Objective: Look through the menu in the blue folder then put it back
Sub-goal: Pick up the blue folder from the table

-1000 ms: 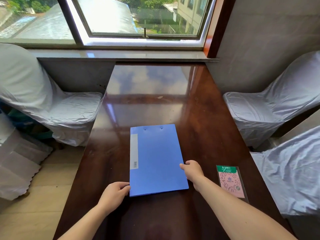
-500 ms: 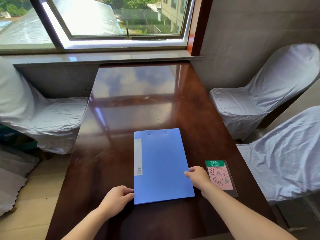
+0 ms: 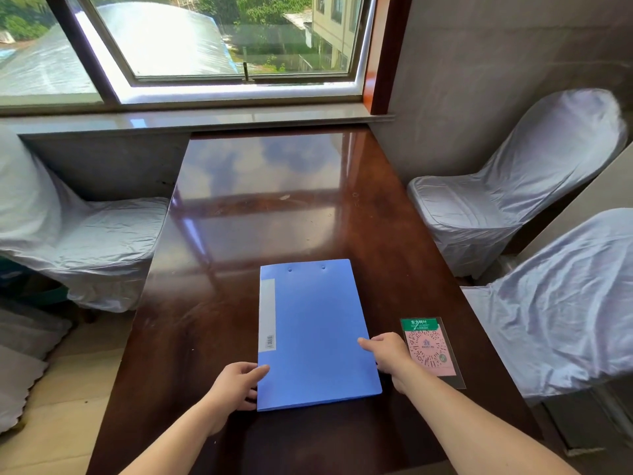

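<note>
A closed blue folder [image 3: 315,334] with a grey spine label lies flat on the dark wooden table [image 3: 260,214], near its front edge. My left hand [image 3: 236,385] grips the folder's lower left corner, thumb on the cover. My right hand [image 3: 387,353] holds the folder's right edge, thumb on top and fingers curled under the edge. The menu inside is hidden by the cover.
A laminated pink card with a green header [image 3: 430,349] lies just right of my right hand. Chairs in grey covers stand at the left [image 3: 78,234] and at the right [image 3: 507,197], with another cover at the near right [image 3: 561,296]. A window sill [image 3: 205,118] borders the table's far end.
My left hand has closed onto the folder's lower left corner, thumb now on the cover. The camera view has shifted; the folder stays flat and closed.
</note>
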Motion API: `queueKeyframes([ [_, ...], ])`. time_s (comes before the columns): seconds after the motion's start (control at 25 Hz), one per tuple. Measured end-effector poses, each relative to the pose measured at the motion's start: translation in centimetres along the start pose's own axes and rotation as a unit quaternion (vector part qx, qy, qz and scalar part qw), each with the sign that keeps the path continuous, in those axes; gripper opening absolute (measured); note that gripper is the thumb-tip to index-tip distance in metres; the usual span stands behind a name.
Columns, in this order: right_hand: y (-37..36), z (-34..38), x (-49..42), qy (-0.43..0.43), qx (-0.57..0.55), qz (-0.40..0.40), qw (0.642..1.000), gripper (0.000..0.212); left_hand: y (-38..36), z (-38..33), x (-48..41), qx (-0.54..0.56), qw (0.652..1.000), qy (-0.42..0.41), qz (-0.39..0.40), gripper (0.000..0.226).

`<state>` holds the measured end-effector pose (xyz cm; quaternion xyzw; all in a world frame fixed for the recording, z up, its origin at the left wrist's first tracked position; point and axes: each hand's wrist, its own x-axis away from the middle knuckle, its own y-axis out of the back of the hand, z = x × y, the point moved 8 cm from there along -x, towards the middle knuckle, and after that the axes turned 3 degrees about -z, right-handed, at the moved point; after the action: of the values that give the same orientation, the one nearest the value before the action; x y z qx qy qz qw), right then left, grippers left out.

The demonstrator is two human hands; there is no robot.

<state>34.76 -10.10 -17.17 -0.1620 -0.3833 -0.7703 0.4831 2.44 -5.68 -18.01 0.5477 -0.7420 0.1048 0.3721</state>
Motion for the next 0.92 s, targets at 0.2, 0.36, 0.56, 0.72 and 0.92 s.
queueKeyframes([
  [0.2,-0.8,1.3,0.7,0.018,-0.082,0.035,0.996,0.009,0.2,1.4,-0.1,0.129,0.991,0.0,0.037,0.027],
  [0.36,-1.4,3.4,2.1,0.041,-0.137,0.089,0.986,0.009,1.0,1.3,-0.5,0.183,0.98,-0.037,0.065,0.028],
  [0.56,-1.0,7.4,3.6,0.111,-0.191,0.103,0.97,0.016,2.8,-0.9,0.0,0.246,0.965,-0.091,0.028,0.036],
  [0.72,-0.9,10.4,4.8,0.144,-0.223,0.104,0.959,0.013,3.5,-4.5,1.7,0.143,0.973,-0.179,-0.012,0.07],
  [0.92,-0.2,14.0,6.5,0.184,-0.238,0.121,0.946,0.016,3.5,-7.5,3.2,-0.076,0.96,-0.263,-0.063,0.13],
])
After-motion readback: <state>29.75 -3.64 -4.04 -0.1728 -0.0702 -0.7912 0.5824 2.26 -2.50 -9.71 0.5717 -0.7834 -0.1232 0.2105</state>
